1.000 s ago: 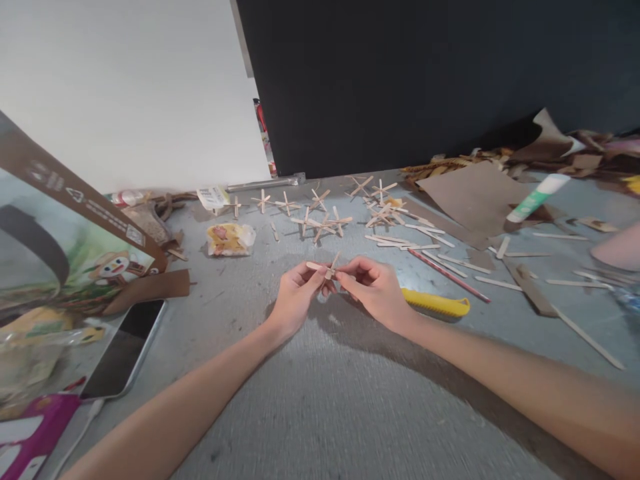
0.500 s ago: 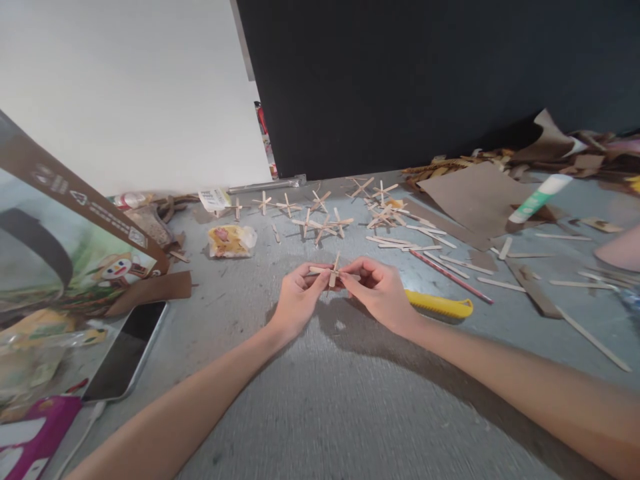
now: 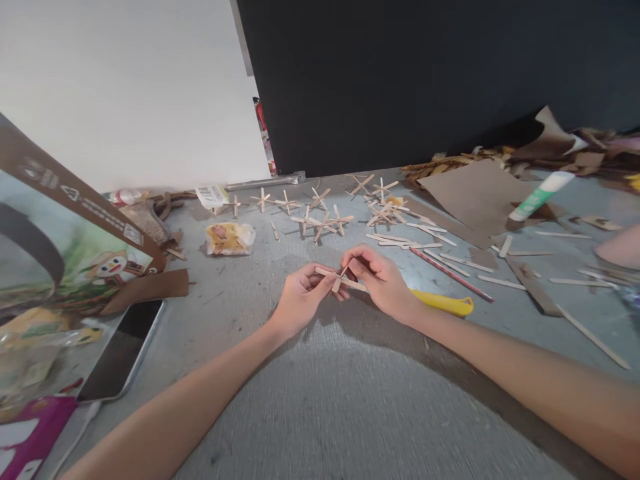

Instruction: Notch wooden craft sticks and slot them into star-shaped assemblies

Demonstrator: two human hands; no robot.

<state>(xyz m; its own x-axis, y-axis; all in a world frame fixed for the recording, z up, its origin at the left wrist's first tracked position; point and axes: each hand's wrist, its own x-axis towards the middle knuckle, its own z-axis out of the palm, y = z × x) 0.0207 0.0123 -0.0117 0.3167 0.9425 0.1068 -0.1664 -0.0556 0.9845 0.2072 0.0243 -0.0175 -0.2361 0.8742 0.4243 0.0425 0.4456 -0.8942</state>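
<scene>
A small star of crossed wooden craft sticks (image 3: 353, 283) is held up over the grey table, between my two hands. My left hand (image 3: 305, 292) pinches it near its middle, thumb on top. At its far side, my right hand (image 3: 376, 277) is closed with thumb and fingertips on one of the upper sticks. Just beyond my hands stand several finished-looking stick stars (image 3: 323, 227). A yellow utility knife (image 3: 443, 303) lies beside my right wrist, partly behind it.
Loose craft sticks (image 3: 400, 241) and a red pencil (image 3: 450, 275) lie to the right, with a glue stick (image 3: 543, 196) and brown cardboard (image 3: 470, 197) behind. On the left are a phone (image 3: 123, 353), a paper bag (image 3: 75, 220) and a yellow snack packet (image 3: 230, 239).
My right hand has shifted up from the star's right stick to an upper one, uncovering the right arm of the star. My left hand keeps its pinch.
</scene>
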